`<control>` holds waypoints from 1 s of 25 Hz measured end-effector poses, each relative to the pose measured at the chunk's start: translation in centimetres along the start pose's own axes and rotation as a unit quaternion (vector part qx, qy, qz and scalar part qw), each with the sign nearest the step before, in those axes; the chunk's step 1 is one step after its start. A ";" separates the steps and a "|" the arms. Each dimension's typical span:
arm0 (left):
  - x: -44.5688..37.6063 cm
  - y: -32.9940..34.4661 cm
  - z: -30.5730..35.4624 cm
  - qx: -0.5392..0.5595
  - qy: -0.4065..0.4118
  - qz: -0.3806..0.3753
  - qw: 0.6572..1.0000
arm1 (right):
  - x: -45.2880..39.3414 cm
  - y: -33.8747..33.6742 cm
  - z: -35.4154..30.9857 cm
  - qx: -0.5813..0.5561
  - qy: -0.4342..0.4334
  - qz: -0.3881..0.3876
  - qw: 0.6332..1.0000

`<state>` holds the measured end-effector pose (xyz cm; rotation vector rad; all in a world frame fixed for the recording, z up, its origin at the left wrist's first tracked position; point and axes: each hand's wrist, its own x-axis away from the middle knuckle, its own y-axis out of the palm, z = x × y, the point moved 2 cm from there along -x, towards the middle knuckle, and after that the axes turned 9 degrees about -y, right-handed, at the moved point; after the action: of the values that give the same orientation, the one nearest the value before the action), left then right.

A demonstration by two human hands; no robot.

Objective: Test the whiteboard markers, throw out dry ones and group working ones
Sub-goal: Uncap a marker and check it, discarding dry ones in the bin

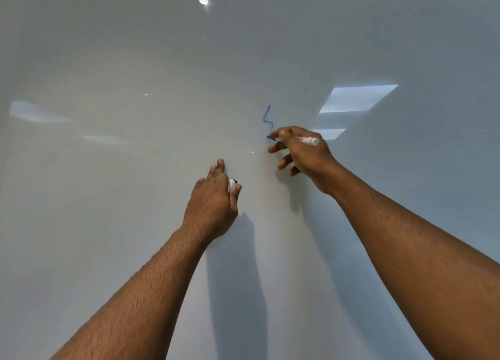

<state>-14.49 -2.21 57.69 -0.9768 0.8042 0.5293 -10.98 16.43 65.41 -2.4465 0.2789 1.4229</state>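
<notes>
A glossy whiteboard (135, 170) fills the whole view. My right hand (303, 151) pinches a white marker (308, 141) with a blue tip, and the tip touches the board. A wavy blue line (267, 118) runs up the board from the tip. My left hand (213, 197) rests its fingertips on the board lower down and to the left. Between its thumb and fingers it holds a small white and blue cap (233, 182), mostly hidden by the hand.
Bright reflections of ceiling lights and a window show on the board at the upper middle, the left and the right. Shadows of both arms fall on the board below the hands.
</notes>
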 end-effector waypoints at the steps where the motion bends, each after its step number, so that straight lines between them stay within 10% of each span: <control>1: 0.0 0.0 0.1 0.000 0.000 0.002 1.000 | 0.9 0.0 0.4 0.009 0.002 -0.009 1.000; 25: 3.7 2.1 -1.2 0.014 -0.025 -0.023 0.999 | 24.8 3.4 12.7 0.064 0.166 -0.116 0.977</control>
<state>-14.21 -2.12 53.31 -0.9507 0.7413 0.5009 -10.17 17.26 37.34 -2.5037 0.1420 0.8735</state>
